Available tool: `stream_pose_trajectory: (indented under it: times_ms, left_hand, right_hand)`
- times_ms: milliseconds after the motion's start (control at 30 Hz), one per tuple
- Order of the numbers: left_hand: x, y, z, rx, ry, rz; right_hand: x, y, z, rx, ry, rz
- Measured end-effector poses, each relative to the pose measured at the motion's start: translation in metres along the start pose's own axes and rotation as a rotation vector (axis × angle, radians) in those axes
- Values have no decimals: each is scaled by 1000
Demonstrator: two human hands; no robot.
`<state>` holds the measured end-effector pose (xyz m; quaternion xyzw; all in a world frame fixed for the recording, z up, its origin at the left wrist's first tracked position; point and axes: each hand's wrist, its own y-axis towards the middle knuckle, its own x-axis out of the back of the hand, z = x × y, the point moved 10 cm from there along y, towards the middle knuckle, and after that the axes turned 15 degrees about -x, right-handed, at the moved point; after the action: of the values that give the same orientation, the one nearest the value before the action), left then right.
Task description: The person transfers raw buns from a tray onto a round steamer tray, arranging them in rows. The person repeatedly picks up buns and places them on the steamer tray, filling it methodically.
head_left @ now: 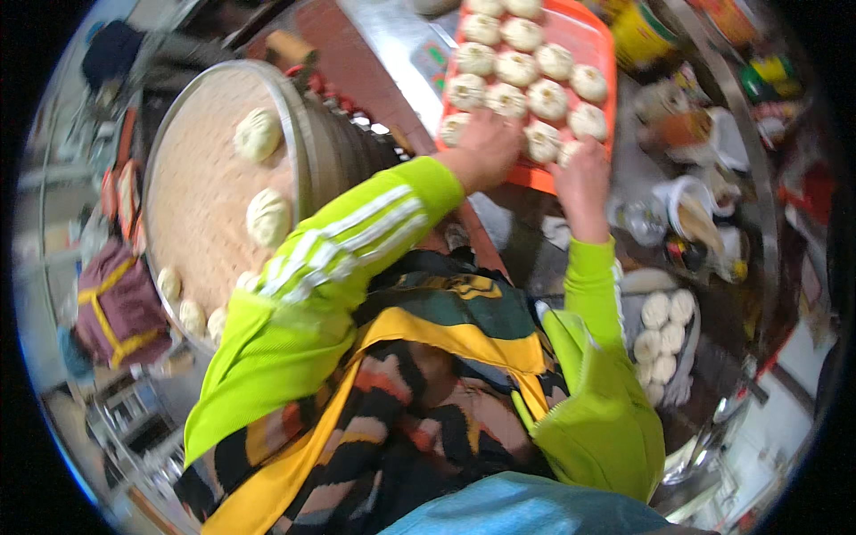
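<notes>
An orange tray (605, 47) at the top centre holds rows of pleated white dough buns (547, 99). Over the tray's near left part lies my left hand (491, 147), touching or close to the buns; its fingertips are blurred and partly hidden. My right hand (583, 177) is at the near right corner, its thumb and fingers around a bun (568, 153) on the tray. To the left stands a large round steamer (200, 154) with a pale lined surface. A few buns (268, 217) sit spaced apart on it, some partly covered by my left sleeve.
Several more buns (663, 341) lie on a grey tray at right. Beyond it are a white tub (682, 207), a clear plastic bottle (643, 221) and other containers. A maroon bag with yellow straps (120, 307) is at far left. Another person (114, 57) is at upper left.
</notes>
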<state>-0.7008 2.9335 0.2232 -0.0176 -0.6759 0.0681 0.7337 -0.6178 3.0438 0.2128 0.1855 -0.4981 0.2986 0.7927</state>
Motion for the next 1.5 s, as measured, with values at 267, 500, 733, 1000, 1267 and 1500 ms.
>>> stream_pose_trajectory:
  times_ms: [267, 500, 733, 1000, 1267, 1500]
  left_hand:
    - [-20, -1, 19, 85, -449, -216]
    - [88, -50, 36, 68, -607, -208]
    - [222, -218, 133, 107, -611, -351]
    - [185, -575, 257, 904, -258, -277]
    - [100, -626, 282, 1020, -252, -281]
    - [89, -633, 288, 859, -401, -336]
  right_hand:
    - [-7, 30, -26, -66, 37, 199]
    - [26, 31, -12, -254, 1097, 772]
    - [29, 16, 70, -169, 1377, 946]
    - [44, -48, 298, 266, 954, 1146]
    - [20, -154, 502, 612, 589, 1195]
    - [-67, -211, 640, 905, 230, 890]
